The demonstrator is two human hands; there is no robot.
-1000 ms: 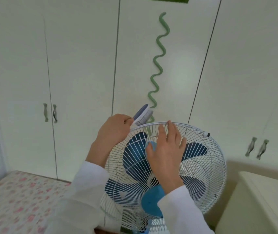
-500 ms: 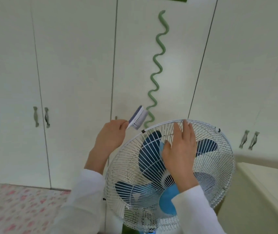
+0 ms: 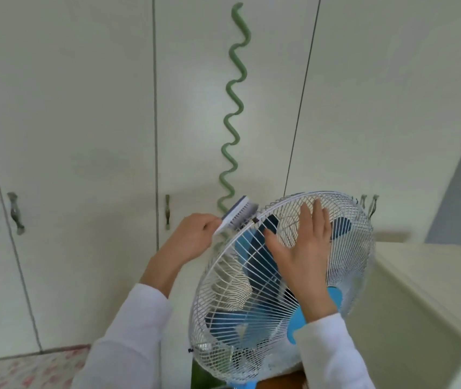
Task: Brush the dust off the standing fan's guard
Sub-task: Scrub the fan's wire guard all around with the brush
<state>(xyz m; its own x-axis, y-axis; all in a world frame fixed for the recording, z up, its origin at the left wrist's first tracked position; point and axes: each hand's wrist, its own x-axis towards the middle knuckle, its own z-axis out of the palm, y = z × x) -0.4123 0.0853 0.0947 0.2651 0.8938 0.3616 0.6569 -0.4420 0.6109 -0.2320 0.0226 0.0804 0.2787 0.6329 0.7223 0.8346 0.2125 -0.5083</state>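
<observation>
The standing fan's white wire guard (image 3: 240,313) fills the lower centre-right, tilted back, with blue blades (image 3: 254,265) and a light blue hub (image 3: 333,299) behind the wires. My left hand (image 3: 193,240) grips a small brush (image 3: 237,213) with a dark blue back and white bristles; the bristles touch the guard's upper left rim. My right hand (image 3: 305,248) lies flat with fingers spread on the front of the guard, pressing against the wires.
White wardrobe doors (image 3: 83,122) with grey-green handles stand right behind the fan. A wavy green strip (image 3: 235,108) runs up one door. A cream cabinet (image 3: 434,304) is at the right. A floral bedspread (image 3: 22,372) shows at the lower left.
The view has swung left, so the fan sits further right. The brush has come down from above the rim onto the guard's upper left edge. My right hand stays flat on the guard.
</observation>
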